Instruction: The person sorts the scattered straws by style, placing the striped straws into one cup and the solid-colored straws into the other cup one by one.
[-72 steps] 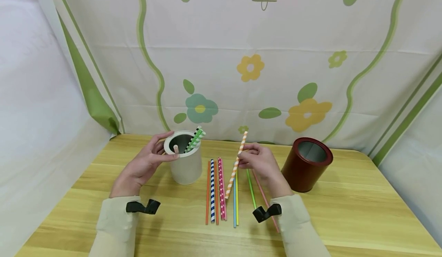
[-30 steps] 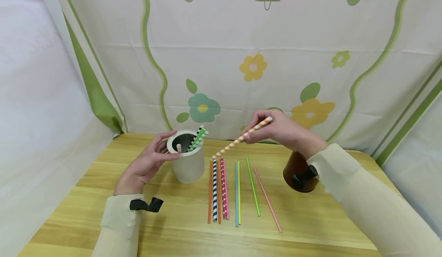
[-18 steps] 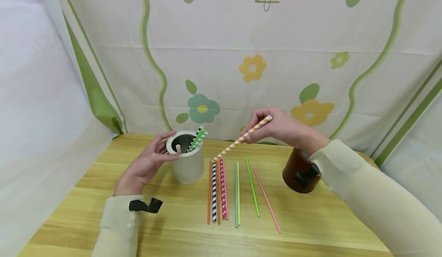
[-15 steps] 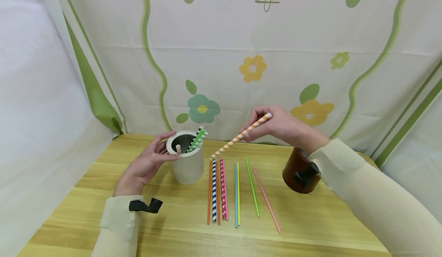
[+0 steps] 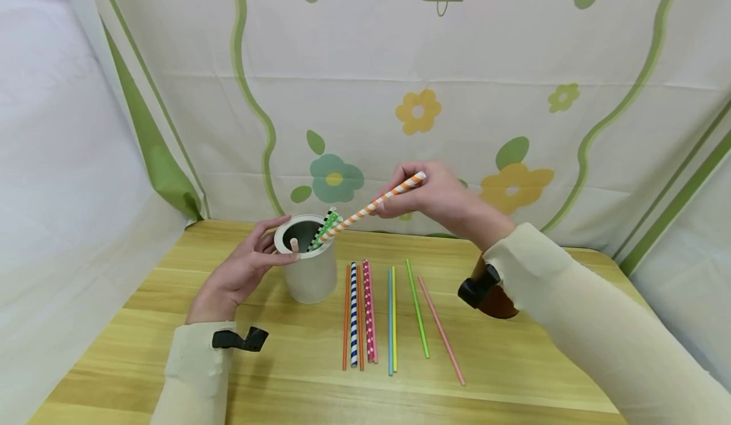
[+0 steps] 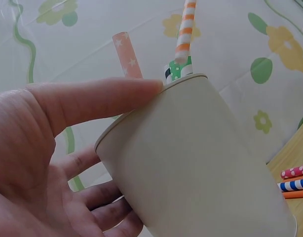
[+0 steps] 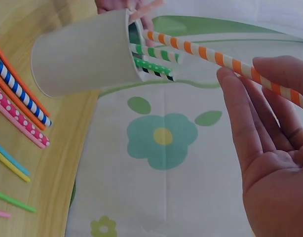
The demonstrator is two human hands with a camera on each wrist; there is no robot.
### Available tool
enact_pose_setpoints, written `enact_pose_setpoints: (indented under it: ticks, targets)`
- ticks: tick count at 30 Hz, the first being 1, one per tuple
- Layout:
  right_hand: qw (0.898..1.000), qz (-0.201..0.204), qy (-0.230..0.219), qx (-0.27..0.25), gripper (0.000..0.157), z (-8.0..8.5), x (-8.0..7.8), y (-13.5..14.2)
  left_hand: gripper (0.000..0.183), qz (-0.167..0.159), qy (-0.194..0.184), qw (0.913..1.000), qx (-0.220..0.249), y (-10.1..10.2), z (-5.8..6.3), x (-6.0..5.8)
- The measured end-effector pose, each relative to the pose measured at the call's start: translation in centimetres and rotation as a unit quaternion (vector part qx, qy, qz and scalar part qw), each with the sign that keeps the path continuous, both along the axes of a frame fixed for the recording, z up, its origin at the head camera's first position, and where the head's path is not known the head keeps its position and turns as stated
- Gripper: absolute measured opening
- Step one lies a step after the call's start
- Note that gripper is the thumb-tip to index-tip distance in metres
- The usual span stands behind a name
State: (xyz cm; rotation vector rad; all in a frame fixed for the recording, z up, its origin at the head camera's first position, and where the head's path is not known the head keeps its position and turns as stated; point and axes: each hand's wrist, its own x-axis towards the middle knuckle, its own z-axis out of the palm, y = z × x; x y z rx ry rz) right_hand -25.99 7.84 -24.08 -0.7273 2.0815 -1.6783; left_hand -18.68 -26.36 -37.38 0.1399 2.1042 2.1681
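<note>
My left hand (image 5: pixel 242 269) holds the white can (image 5: pixel 311 279) at its rim, the thumb lying along the near edge and fingers against the side. Inside lean a pale pink star-patterned straw (image 6: pixel 127 54), green-patterned straws (image 5: pixel 328 223) and a black-and-white one (image 7: pixel 166 77). Between thumb and fingertips, my right hand (image 5: pixel 434 196) pinches an orange-and-white striped paper straw (image 5: pixel 371 208). This straw slants down to the left, its lower end at the can's mouth beside the green straws. Whether that end is inside the rim, I cannot tell.
On the wooden table (image 5: pixel 285 380) lie a blue-striped straw (image 5: pixel 354 317), a magenta dotted one (image 5: pixel 368 317) and several thin straws, including green (image 5: pixel 417 307) and pink (image 5: pixel 442 333) ones. A dark red can (image 5: pixel 498 304) is mostly hidden behind my right sleeve. Patterned cloth hangs behind.
My right hand has turned the orange-striped straw to a slant and carried it left, from above the loose straws to the white can's mouth. My left hand has stayed on the can.
</note>
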Motion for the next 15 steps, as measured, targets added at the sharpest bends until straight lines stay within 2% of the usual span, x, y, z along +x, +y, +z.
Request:
enact_pose_setpoints:
  ticks: [5, 9, 15]
  targets:
    - [1.0, -0.017, -0.004, -0.022, 0.014, -0.4, 0.2, -1.7, 0.085, 0.002, -0.001, 1.0, -0.003, 0.4, 0.1, -0.2]
    - [0.999, -0.036, 0.004, 0.004, 0.012, -1.0, 0.5, -2.5, 0.086, 0.004, -0.001, 0.9999, -0.01, 0.7, 0.3, -0.4]
    - [0.999, -0.044, -0.012, 0.026, 0.016, -2.6, 0.8, -3.6, 0.086, 0.021, 0.012, 0.9994, -0.023, 1.1, 0.4, -0.2]
